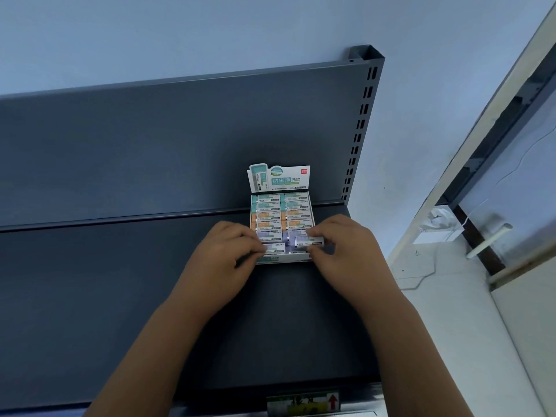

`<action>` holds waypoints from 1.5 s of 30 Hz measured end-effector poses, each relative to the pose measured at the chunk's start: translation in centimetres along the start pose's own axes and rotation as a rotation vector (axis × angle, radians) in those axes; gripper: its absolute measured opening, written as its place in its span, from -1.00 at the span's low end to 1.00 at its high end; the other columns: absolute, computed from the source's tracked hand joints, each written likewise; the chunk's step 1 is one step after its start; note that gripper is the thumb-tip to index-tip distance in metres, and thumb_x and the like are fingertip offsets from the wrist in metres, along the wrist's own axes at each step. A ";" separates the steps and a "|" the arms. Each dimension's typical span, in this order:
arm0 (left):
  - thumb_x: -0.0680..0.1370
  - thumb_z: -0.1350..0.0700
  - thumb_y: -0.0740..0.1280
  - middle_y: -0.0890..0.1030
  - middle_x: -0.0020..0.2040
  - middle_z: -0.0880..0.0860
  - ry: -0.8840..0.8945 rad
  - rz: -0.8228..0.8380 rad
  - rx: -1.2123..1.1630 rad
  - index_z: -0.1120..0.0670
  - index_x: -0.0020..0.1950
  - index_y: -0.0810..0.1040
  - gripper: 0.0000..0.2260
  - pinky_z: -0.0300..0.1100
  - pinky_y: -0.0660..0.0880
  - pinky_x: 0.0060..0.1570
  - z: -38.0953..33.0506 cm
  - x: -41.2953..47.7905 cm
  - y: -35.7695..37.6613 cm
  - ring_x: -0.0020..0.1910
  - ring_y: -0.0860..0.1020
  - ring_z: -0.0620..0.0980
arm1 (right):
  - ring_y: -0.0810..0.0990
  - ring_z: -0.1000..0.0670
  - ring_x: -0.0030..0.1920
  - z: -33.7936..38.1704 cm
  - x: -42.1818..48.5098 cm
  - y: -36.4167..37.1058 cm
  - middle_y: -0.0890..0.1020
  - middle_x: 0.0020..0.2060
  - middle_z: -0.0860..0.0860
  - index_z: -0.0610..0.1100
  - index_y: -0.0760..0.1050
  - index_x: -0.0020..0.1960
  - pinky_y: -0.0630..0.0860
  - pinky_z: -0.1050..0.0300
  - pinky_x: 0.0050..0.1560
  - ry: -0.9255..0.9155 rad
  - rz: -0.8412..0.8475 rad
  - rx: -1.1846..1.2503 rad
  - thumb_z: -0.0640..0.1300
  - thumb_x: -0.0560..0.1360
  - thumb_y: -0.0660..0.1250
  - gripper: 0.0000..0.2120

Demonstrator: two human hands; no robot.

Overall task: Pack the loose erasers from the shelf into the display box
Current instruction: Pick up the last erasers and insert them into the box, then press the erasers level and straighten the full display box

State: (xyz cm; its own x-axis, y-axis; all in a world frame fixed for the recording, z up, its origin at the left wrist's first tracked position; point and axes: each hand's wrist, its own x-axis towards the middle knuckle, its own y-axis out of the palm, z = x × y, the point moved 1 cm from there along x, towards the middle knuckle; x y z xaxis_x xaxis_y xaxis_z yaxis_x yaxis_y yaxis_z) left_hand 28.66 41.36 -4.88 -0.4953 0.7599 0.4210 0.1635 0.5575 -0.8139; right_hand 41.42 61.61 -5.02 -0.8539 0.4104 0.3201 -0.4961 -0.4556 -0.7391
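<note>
while l hand (228,251) holds box (282,210), r hand (343,246) pinches eraser (309,240) between fingertips (313,252).

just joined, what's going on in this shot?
A person is packing erasers into a display box on a dark shelf. The right hand pinches one eraser over the near-right corner of the box, not yet seated. The left hand grips the box's near-left corner, apparently steadying it. The other rows look full.
</note>
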 end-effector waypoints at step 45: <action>0.52 0.07 0.46 0.54 0.21 -0.20 -0.299 -0.081 -0.067 -0.06 0.17 0.67 -0.77 -0.42 0.30 0.19 -1.2 -0.3 0.9 0.22 0.43 -0.11 | 0.49 0.07 0.14 0.0 -1.3 1.0 0.56 0.17 0.18 0.10 0.68 0.12 0.44 0.21 0.05 0.046 -0.050 -0.047 0.02 0.54 0.40 -0.82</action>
State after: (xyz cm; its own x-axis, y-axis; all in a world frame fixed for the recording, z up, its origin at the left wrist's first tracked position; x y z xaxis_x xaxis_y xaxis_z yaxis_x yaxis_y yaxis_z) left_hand 29.95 42.08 -5.27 -0.7366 0.5853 0.3389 0.1638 0.6406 -0.7502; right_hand 42.02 60.65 -6.17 -0.8196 0.4682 0.3302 -0.5288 -0.3964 -0.7505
